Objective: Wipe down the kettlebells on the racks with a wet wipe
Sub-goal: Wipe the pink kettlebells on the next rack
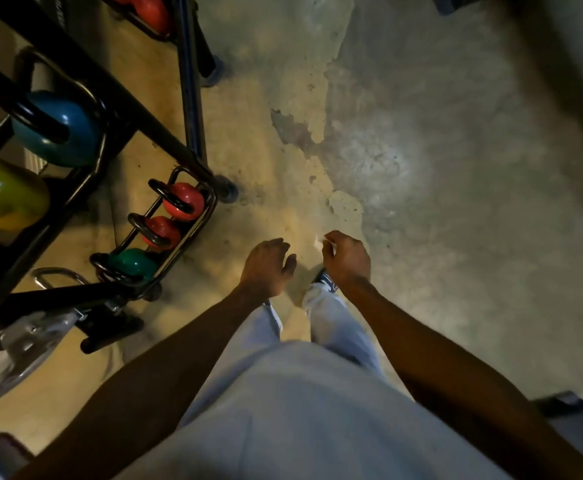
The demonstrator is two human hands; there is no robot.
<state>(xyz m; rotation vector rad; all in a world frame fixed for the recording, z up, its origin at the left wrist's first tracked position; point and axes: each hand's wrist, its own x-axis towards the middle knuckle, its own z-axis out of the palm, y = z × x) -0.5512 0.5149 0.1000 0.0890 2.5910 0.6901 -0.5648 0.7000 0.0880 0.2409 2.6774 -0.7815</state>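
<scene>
A black tiered rack (134,109) stands at the left. Its upper tier holds a blue kettlebell (63,128) and a yellow kettlebell (6,194). On the lowest tier sit two red kettlebells (182,200) and a green kettlebell (132,263). My left hand (267,266) hangs in front of me, fingers loosely apart, holding nothing. My right hand (347,259) is curled, pinching a small white wet wipe (326,239) at the fingertips. Both hands are to the right of the rack, apart from it.
Worn concrete floor (439,168) with peeling paint spreads to the right. More red weights (151,10) sit on a second rack at the top. A silver machine part (23,344) lies at lower left. My legs in light trousers (335,320) are below the hands.
</scene>
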